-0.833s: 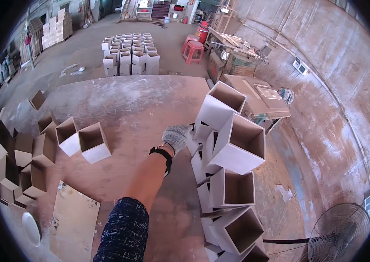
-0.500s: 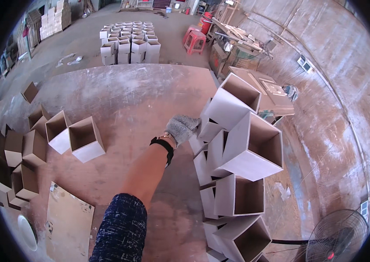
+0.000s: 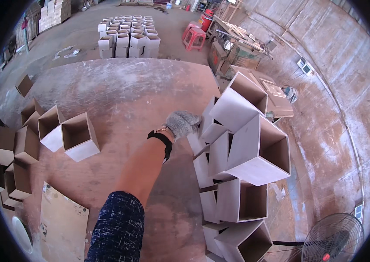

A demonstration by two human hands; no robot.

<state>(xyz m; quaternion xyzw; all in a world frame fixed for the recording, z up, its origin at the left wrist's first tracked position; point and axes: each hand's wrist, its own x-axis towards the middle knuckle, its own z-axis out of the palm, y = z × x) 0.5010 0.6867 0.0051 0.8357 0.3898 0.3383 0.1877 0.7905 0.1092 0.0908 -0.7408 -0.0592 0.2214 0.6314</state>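
Left hand [image 3: 182,124]: lay in grey knit covering at the end of an outstretched arm, knuckles uppermost, against the left side of the white boxes [image 3: 245,146]
Fingers [image 3: 192,121]: were curled close together, tips at the edge of a box; whether they clamped it or merely rested there, I could not tell
White boxes: leaned in an overlapping row along the right side of the worktable [image 3: 141,91], tilted at differing angles, their brown insides open mostly toward the right
Wrist: wore a black band [image 3: 161,140], with bare forearm [image 3: 139,174] below it
Sleeve [image 3: 117,222]: was dark blue flecked with white and ended near the elbow
Paired boxes [image 3: 83,149]: sat side by side on the left half of the worktable, white fronts toward the person, well apart from the hand
Brown boxes [image 3: 25,148]: crowded together at the far left
Lone box [image 3: 24,86]: lay apart, beyond that crowd
Flat board [image 3: 63,225]: rested at the lower left, its surface stained, beside a round pale dish [image 3: 21,233]
Box stack [image 3: 137,51]: stood in close rows on the floor past the far edge
Red stools [image 3: 193,40]: stood to the right of that stack
Fan [image 3: 333,238]: showed its wire cage at the lower right
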